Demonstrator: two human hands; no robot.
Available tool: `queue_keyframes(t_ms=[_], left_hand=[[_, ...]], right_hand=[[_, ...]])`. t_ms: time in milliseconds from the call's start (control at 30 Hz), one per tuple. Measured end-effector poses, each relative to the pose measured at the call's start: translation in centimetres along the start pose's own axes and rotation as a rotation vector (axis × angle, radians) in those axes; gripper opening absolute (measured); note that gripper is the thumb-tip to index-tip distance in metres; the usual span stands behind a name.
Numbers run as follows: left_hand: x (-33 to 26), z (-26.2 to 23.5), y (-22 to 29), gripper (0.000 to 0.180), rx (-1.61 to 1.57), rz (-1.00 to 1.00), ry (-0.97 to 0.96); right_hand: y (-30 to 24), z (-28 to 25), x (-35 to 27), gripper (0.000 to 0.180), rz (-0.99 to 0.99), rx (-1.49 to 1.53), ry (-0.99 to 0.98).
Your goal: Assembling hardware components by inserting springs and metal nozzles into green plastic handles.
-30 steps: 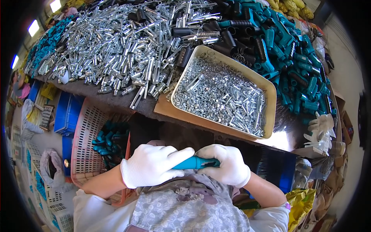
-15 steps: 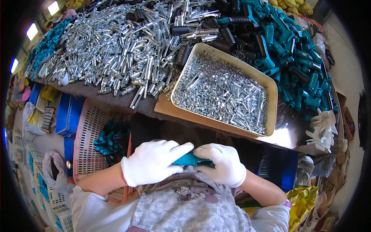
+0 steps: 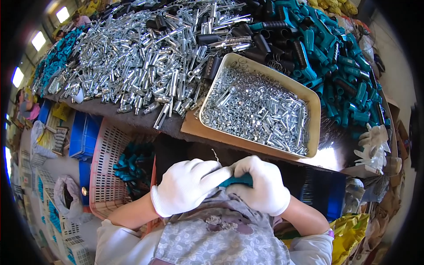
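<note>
Both hands wear white knit gloves and meet in front of my apron, below the table's front edge. Between them is a teal plastic handle-shaped part [image 3: 238, 180], mostly covered by the gloves. My left hand [image 3: 187, 185] is closed round its left end. My right hand [image 3: 261, 185] grips the right end, thumb and fingers bent over it. A thin pale thread [image 3: 215, 154] sticks up above the left fingers. On the table ahead lies a cream tray [image 3: 314, 132] of small metal pins and nuts.
A large heap of shiny metal tubes [image 3: 132, 66] covers the table's left and middle. Teal and black handles [image 3: 349, 88] pile up at the right. A pink perforated basket [image 3: 104, 163] with teal parts stands at lower left, beside blue bins [image 3: 84, 134]. White gloves [image 3: 373, 145] lie at the right edge.
The right hand has turned and closed further over the teal part, so less of it shows. The left fingers have shifted slightly right. The whole view has moved a little.
</note>
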State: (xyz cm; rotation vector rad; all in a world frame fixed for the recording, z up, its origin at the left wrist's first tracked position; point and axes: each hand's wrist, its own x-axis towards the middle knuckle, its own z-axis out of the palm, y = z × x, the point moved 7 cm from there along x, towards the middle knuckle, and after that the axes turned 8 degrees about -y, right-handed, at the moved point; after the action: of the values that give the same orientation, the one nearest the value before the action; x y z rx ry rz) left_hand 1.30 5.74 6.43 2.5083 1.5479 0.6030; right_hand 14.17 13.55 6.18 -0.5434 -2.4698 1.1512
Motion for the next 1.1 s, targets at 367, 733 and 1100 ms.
queue_keyframes(t_ms=[367, 733, 1100], left_hand=[[-0.9, 3.4, -4.5, 0.074, -1.862, -0.346, 0.349], [-4.0, 4.3, -6.5, 0.072, -1.775, -0.495, 0.420], [-4.4, 3.4, -6.7, 0.072, -1.522, -0.538, 0.353]], right_hand=[[4.5, 4.1, 1.2, 0.044, 0.175, 0.720, -0.173], [6.4, 3.8, -0.6, 0.014, 0.148, 0.878, -0.092], [2.1, 1.8, 0.0, 0.014, -0.074, -0.471, 0.242]])
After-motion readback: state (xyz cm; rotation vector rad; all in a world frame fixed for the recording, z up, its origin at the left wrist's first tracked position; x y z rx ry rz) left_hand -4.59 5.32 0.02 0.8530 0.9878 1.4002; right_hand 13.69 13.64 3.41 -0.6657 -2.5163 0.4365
